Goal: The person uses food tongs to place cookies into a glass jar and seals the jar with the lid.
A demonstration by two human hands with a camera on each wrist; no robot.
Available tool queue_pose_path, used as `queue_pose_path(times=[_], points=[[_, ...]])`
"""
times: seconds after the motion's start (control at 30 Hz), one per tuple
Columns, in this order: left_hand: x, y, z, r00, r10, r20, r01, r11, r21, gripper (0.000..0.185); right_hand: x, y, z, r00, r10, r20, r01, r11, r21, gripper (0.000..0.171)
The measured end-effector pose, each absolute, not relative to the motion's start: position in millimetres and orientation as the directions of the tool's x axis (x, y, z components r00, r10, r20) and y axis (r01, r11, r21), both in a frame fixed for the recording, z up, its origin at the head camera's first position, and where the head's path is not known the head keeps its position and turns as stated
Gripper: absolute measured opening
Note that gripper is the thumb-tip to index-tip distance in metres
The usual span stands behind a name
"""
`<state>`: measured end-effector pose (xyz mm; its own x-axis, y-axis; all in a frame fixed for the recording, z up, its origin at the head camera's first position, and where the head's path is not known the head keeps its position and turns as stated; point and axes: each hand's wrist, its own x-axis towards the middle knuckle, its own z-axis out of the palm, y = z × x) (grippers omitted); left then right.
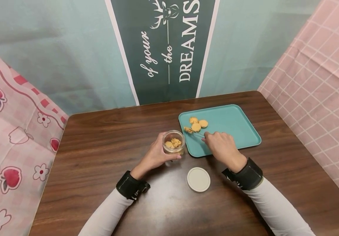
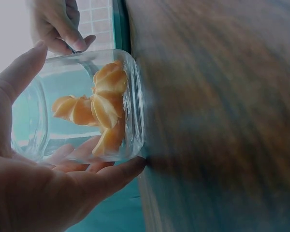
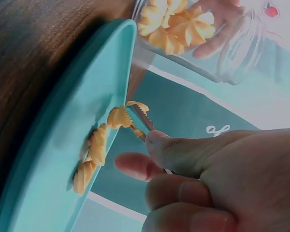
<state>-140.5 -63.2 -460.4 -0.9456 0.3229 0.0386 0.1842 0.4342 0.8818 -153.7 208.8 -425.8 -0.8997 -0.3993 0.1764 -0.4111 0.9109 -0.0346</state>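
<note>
From the head view, our left hand wraps its fingers round a small glass jar that stands on the wooden table, just beside the left rim of a teal tray. Our right hand lies over the tray's near edge, fingers closed on thin metal tongs whose tips point toward 10 o'clock and meet the nearest cookie. Three more cookies sit together just beyond it. A round white lid lies on the table at 6 o'clock from the jar, between our wrists.

In the left wrist view, the jar is cradled between the thumb at 10 o'clock and the fingers beneath; several cookies already lie inside against the bottom. The glass looks smooth and rigid, so we judge a full wrap round the wall the safe hold.

In the right wrist view, thumb and fingers pinch the tongs, whose ridged tips close on a swirled cookie at the tray's rim. We take these cookies to be light, dry and crumbly: a gentle squeeze across the thick middle should hold one, while a hard pinch at the ridged edge may break it.
</note>
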Motion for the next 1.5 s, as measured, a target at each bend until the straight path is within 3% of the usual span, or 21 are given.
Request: queue_pose_path(times=[0.63,1.3,1.5], points=[[-141,-63,-462,-0.947,0.316,0.054,0.195,0.431,0.881,0.096,-143,211,-398,-0.896,-0.396,0.203,-0.418,0.905,-0.079,0.034],[-141,-63,-462,-0.949,0.315,0.031,0.171,0.43,0.886,0.096,-116,208,-369,-0.83,-0.448,0.331,-0.504,0.857,-0.104,0.027],[-141,-63,-462,-0.947,0.322,0.023,0.171,0.441,0.881,0.095,-108,204,-363,-0.805,-0.473,0.358,-0.533,0.841,-0.09,0.032]])
